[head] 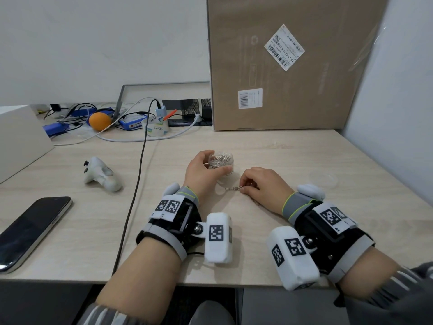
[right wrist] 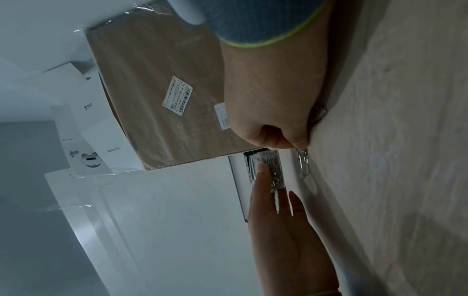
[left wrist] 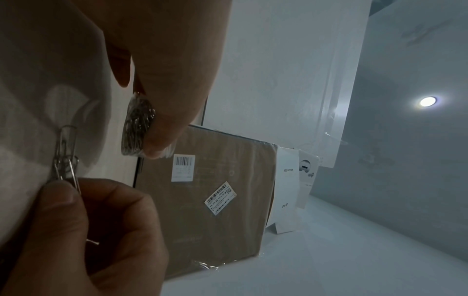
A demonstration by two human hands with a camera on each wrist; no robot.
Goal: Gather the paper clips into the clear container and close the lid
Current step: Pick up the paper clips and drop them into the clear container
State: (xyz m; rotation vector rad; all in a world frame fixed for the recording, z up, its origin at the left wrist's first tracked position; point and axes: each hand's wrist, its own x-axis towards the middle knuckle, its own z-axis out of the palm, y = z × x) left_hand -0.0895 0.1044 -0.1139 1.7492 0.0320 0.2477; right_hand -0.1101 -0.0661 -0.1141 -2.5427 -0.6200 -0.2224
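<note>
A small clear round container [head: 222,160] half full of silver paper clips stands on the wooden desk [head: 269,151]. My left hand [head: 216,163] grips it from the left, thumb on the near side and fingers round the far side. Just in front of it, my right hand [head: 243,187] pinches a small bunch of linked paper clips [head: 234,188] that lie against the desk top. The left wrist view shows the container [left wrist: 138,128] under my left finger and the pinched clips [left wrist: 65,158]. The right wrist view shows the clips [right wrist: 303,162] beside the container [right wrist: 268,170]. The clear round lid [head: 324,179] lies on the desk to the right.
A large cardboard box [head: 293,66] stands at the back right. A phone [head: 32,228], a white controller [head: 102,174] and a black cable [head: 138,184] lie to the left. An orange [head: 99,121], chargers and wires crowd the back left, beside a white box [head: 21,141].
</note>
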